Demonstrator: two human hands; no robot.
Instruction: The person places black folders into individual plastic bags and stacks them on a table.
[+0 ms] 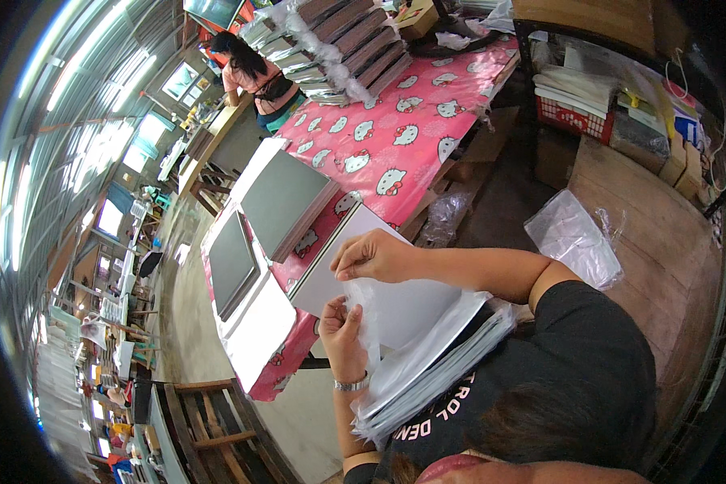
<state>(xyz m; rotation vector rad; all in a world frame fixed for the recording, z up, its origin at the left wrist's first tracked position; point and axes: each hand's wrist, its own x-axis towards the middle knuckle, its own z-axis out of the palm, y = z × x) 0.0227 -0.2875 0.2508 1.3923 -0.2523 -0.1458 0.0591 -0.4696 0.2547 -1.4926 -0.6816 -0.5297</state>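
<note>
My left hand [344, 332], with a metal watch band on its wrist, grips a thin clear plastic bag [366, 319] between thumb and fingers. Just above it, my right hand [371, 256] pinches the upper edge of the same bag with its fingertips. Behind both hands is a large white board [403, 310] with a dark edge, partly covered by my hands and right forearm. A stack of clear plastic bags [436, 379] rests against my body. Two dark grey flat panels lie beyond: a thicker stack [286, 198] and a smaller one [232, 262].
A pink cartoon-print tablecloth [379, 137] covers the table; white sheets [258, 347] lie along its left edge. Wrapped brown panels [339, 48] are piled at the far end. A person [254, 81] works beyond. A red basket [573, 117], a plastic packet [573, 238] and a wooden pallet [218, 431] are nearby.
</note>
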